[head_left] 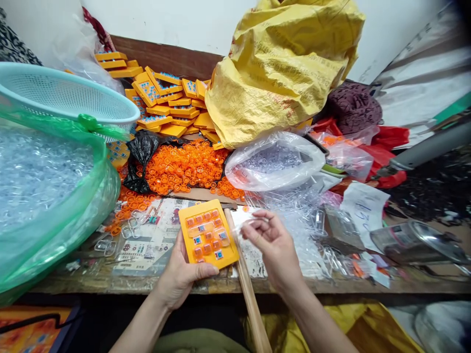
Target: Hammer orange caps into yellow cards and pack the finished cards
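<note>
My left hand [181,274] holds a yellow-orange panel [209,235] by its lower left corner, thumb across the bottom edge. Orange and clear pieces sit in the panel's slots, some with blue marks under them. Just right of the panel, my right hand [274,245] is raised with fingers pinched together on a small clear piece [241,226], which is blurred. Under the panel's right edge a wooden stick [250,299] slants down past the bench edge. Many clear plastic pieces [294,230] lie beyond my right hand.
Orange rings [184,164] are heaped behind the panel, with stacked yellow panels [172,105] further back. A green bag [106,196] and a blue basket [128,110] stand left. A yellow sack [272,73], a white bag [239,179] and a clear container [415,242] are at back and right.
</note>
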A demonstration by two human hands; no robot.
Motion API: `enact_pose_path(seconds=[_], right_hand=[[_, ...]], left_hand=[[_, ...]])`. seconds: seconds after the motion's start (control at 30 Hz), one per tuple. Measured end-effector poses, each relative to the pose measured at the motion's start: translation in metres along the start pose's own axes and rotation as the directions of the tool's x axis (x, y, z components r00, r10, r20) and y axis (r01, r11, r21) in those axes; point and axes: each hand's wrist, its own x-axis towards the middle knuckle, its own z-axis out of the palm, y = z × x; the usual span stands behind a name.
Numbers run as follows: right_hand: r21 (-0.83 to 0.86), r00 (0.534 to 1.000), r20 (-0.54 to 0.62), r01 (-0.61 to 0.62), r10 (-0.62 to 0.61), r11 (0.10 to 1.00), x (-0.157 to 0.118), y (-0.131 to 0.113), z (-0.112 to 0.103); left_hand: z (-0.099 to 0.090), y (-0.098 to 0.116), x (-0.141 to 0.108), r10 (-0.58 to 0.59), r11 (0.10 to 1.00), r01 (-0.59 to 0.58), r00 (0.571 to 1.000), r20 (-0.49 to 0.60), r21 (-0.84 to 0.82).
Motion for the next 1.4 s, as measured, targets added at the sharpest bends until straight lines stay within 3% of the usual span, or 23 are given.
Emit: enact_pose_path(seconds=[0.07, 0.13, 0.3, 0.37, 0.43, 0.57, 0.7, 0.77, 0.87, 0.93, 1.0, 1.07, 1.13, 1.17, 1.27, 1.33, 1.4], right_hand=[[0.168, 0.987, 0.091, -0.149, 0.135, 0.974, -0.022, -0.006, 0.007], [0.224, 0.972, 0.136, -0.217, 0.190, 0.950, -0.039, -0.006, 0.015], [0.044, 1.000, 0.017, 0.020, -0.021, 0.999, -0.051, 0.007, 0.027], [0.051, 0.999, -0.023, 0.028, -0.027, 0.998, -0.048, 0.009, 0.029], [0.167, 0.997, -0.008, -0.074, 0.077, 0.983, -0.044, 0.009, 0.031], [0.392, 0.957, 0.155, -0.287, 0.244, 0.874, -0.041, 0.009, 0.034], [0.342, 0.950, 0.195, -0.299, 0.244, 0.891, -0.033, 0.010, 0.030], [0.194, 0.965, 0.209, -0.200, 0.159, 0.960, -0.022, 0.003, 0.024], [-0.046, 0.977, 0.131, 0.174, -0.167, 0.984, 0.007, -0.033, 0.026], [-0.058, 0.902, 0.117, 0.424, -0.415, 0.904, 0.028, -0.072, 0.043], [0.049, 0.735, 0.213, 0.650, -0.644, 0.758, 0.048, -0.116, 0.077], [0.028, 0.563, 0.457, 0.764, -0.688, 0.644, 0.066, -0.154, 0.122], [-0.062, 0.419, 0.715, 0.835, -0.559, 0.547, 0.080, -0.179, 0.170], [-0.070, 0.390, 0.765, 0.841, -0.512, 0.536, 0.086, -0.187, 0.191], [-0.139, 0.389, 0.855, 0.809, -0.343, 0.571, 0.094, -0.192, 0.234], [-0.148, 0.380, 0.875, 0.800, -0.300, 0.582, 0.092, -0.188, 0.242], [-0.112, 0.356, 0.870, 0.815, -0.340, 0.569, 0.088, -0.184, 0.239]], left_hand=[[0.000, -0.002, 0.001, 0.027, 0.999, -0.027, 0.999, -0.018, 0.029], [0.000, -0.004, 0.001, 0.052, 0.997, -0.050, 0.998, -0.033, 0.057], [0.002, -0.005, -0.001, 0.091, 0.992, -0.085, 0.994, -0.063, 0.094], [0.003, -0.005, -0.002, 0.100, 0.991, -0.093, 0.993, -0.068, 0.101], [0.003, -0.006, -0.002, 0.114, 0.988, -0.105, 0.991, -0.075, 0.118], [0.001, -0.009, -0.001, 0.150, 0.978, -0.137, 0.986, -0.074, 0.155], [-0.001, -0.010, -0.001, 0.172, 0.979, -0.162, 0.983, -0.071, 0.125], [0.000, -0.008, 0.001, 0.154, 0.986, -0.147, 0.984, -0.087, 0.081], [0.002, -0.006, 0.004, 0.118, 0.993, -0.114, 0.988, -0.100, 0.045], [0.002, -0.006, 0.008, 0.141, 0.988, -0.133, 0.985, -0.098, 0.082], [0.001, -0.008, 0.010, 0.187, 0.973, -0.170, 0.978, -0.097, 0.158], [0.000, -0.009, 0.011, 0.190, 0.963, -0.165, 0.976, -0.104, 0.213], [-0.001, -0.010, 0.011, 0.158, 0.969, -0.133, 0.982, -0.107, 0.210], [-0.002, -0.010, 0.010, 0.147, 0.973, -0.124, 0.983, -0.108, 0.193], [-0.003, -0.009, 0.006, 0.119, 0.985, -0.105, 0.987, -0.104, 0.135], [-0.003, -0.008, 0.004, 0.073, 0.993, -0.062, 0.992, -0.102, 0.104], [-0.005, -0.009, 0.002, 0.028, 0.995, -0.017, 0.993, -0.113, 0.094]])
